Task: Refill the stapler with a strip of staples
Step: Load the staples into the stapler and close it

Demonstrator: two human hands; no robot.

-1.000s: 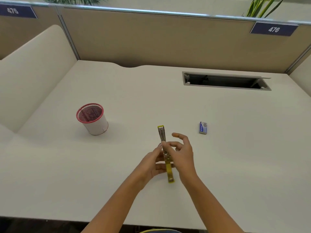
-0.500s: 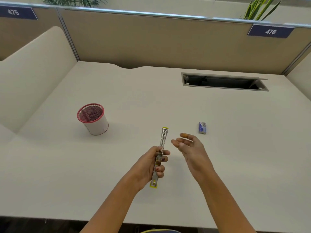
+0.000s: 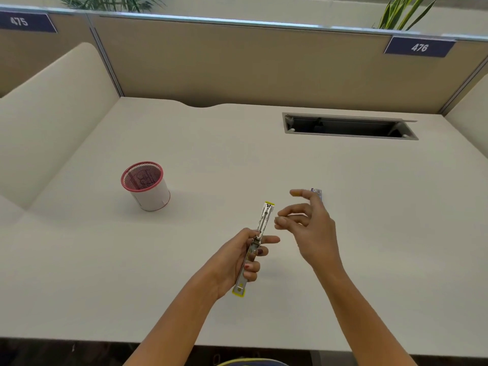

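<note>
A yellow-tipped metal stapler (image 3: 264, 220), swung fully open into one long line, is held above the desk by my left hand (image 3: 239, 260), which grips it around the hinge. My right hand (image 3: 310, 228) hovers to the right of the stapler, empty, fingers spread, palm turned left. Just beyond its fingertips a small blue staple box (image 3: 317, 192) lies on the desk, mostly hidden by my fingers.
A red-rimmed mesh pen cup (image 3: 145, 185) stands at the left of the cream desk (image 3: 396, 233). An open cable slot (image 3: 348, 126) is set into the desk at the back right. Beige partition walls close off the back and left.
My right hand let go of the stapler and moved right and forward toward the staple box. My left hand now holds the stapler alone, tilted slightly to the right.
</note>
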